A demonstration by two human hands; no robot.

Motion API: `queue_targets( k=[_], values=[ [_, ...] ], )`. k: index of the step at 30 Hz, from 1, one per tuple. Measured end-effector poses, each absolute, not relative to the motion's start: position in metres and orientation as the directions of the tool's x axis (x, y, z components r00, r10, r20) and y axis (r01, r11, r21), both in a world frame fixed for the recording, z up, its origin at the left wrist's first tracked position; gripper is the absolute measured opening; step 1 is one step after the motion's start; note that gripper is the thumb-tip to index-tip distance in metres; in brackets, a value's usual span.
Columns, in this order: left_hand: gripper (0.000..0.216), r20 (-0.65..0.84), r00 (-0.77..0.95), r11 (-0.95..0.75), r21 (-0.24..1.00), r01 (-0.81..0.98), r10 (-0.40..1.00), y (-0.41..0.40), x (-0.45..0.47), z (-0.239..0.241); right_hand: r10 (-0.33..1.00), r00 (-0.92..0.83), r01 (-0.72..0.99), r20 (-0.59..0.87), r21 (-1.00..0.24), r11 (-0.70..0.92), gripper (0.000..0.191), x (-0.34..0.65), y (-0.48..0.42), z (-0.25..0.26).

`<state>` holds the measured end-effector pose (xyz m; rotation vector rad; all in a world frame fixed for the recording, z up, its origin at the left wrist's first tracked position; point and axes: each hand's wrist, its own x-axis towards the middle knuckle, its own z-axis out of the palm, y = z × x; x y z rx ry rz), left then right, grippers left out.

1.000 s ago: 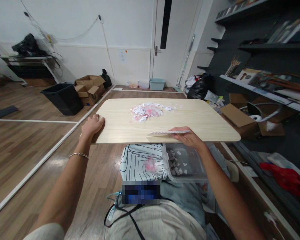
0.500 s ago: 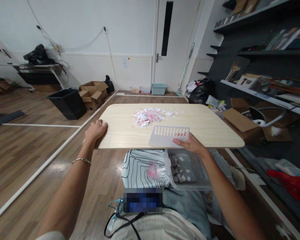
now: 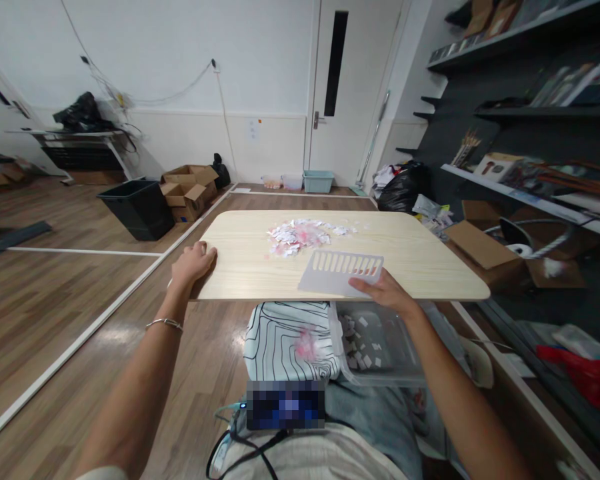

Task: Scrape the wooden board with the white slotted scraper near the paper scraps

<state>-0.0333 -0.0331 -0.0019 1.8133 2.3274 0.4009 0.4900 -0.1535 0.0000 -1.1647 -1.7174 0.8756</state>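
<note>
A pale wooden table (image 3: 420, 257) carries a heap of small white and pink paper scraps (image 3: 303, 235) near its middle. My right hand (image 3: 387, 291) grips a flat white slotted plastic scraper (image 3: 340, 272) by its near edge, tilted up above the table's front edge, a little short of the scraps. My left hand (image 3: 193, 262) curls over the table's front left corner. Below the table edge, on my lap, sits a clear plastic bin (image 3: 375, 340) holding several paper scraps.
A black-and-white patterned cloth (image 3: 290, 337) lies on my lap beside the bin. Cardboard boxes (image 3: 187, 187) and a black crate (image 3: 137, 208) stand on the floor at left. Shelves (image 3: 530, 180) and black bags (image 3: 405, 183) line the right wall.
The scraper, edge-on and flat a second ago, has tipped up to show its slotted face and has moved slightly forward toward the scraps. The left hand stays on the corner.
</note>
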Motion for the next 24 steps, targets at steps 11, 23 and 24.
queue_targets(
  k=[11, 23, 24],
  values=[
    [0.080, 0.037, -0.259, 0.235, 0.313, 0.920, 0.965, -0.037, -0.028, 0.002, 0.924, -0.158, 0.419, 0.348, -0.824, 0.382, 0.079, 0.484, -0.155, 0.007],
    [0.078, 0.050, -0.268, 0.239, 0.320, 0.917, 0.962, -0.037, -0.027, 0.003, 0.814, -0.339, 0.421, 0.471, -0.698, 0.579, 0.064, 0.467, -0.149, 0.013],
    [0.078, 0.049, -0.267, 0.238, 0.320, 0.917, 0.962, -0.038, -0.027, 0.003, 0.811, -0.345, 0.413, 0.473, -0.699, 0.584, 0.064, 0.465, -0.148, 0.014]
  ],
)
